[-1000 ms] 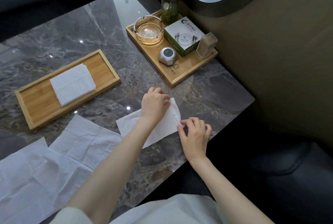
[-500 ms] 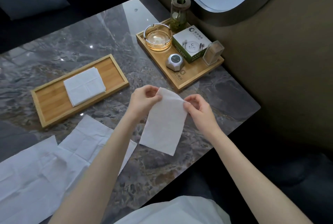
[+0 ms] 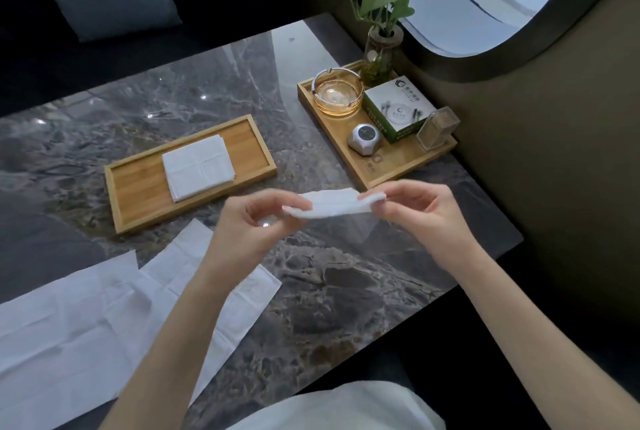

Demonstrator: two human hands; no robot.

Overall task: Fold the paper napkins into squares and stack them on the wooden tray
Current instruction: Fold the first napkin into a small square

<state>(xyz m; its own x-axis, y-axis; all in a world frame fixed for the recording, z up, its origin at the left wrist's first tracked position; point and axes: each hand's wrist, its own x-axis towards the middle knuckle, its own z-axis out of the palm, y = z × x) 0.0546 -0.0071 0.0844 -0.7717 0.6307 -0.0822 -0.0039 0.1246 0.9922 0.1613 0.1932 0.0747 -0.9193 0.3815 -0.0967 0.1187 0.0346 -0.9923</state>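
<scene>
A folded white napkin hangs in the air above the marble table, seen nearly edge-on. My left hand pinches its left end and my right hand pinches its right end. The wooden tray lies to the left behind my hands, with a small stack of folded napkins on its right half. Unfolded napkins lie spread flat on the table at the near left, partly under my left forearm.
A second wooden tray at the back right carries a glass ashtray, a green-and-white box, a small grey device, a clear toothpick holder and a plant vase. The table's edge runs close on the right.
The napkin went from lying on the table to hanging lifted between both hands, and now it is folded shorter and held nearly flat in the air.
</scene>
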